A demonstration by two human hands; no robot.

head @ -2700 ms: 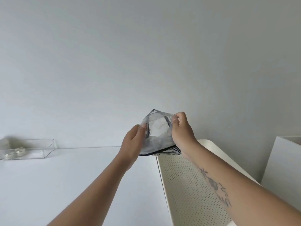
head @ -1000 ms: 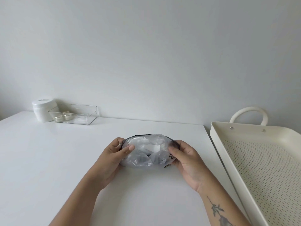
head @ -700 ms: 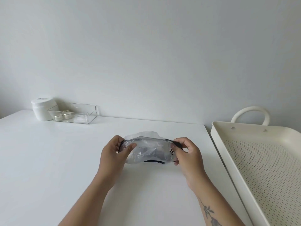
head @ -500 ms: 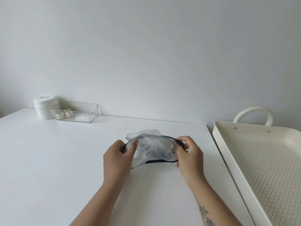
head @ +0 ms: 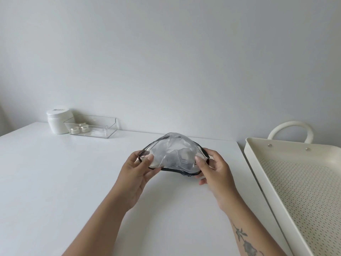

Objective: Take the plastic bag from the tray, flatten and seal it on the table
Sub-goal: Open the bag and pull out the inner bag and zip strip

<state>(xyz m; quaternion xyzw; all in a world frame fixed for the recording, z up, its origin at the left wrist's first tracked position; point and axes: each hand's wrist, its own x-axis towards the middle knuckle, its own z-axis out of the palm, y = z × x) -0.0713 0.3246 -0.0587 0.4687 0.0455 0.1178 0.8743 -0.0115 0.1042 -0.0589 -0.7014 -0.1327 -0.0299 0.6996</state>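
From the head camera, both hands are raised over the middle of the white counter (head: 55, 182), holding a clear plastic bag (head: 173, 154) between them. The bag has a dark edge band running round its rim and bulges upward in a rumpled dome; whether its lower edge touches the counter cannot be told. The left hand (head: 135, 172) pinches the bag's left end, thumb on the near face and fingers curled behind, so its grip is closed on the bag. The right hand (head: 215, 169) pinches the right end the same way, thumb tip pressed on the clear film and the other fingers wrapped under the dark band, its grip also closed on the bag. A flower tattoo (head: 245, 242) shows on the right forearm.

To the right, the cream perforated tray (head: 258, 157) with a looped handle (head: 289, 130) sits beside the counter's edge, well apart from the bag. At the far left, against the wall, a white jar (head: 58, 121) stands touching a clear box (head: 99, 126) that holds two small pale pots (head: 79, 128).
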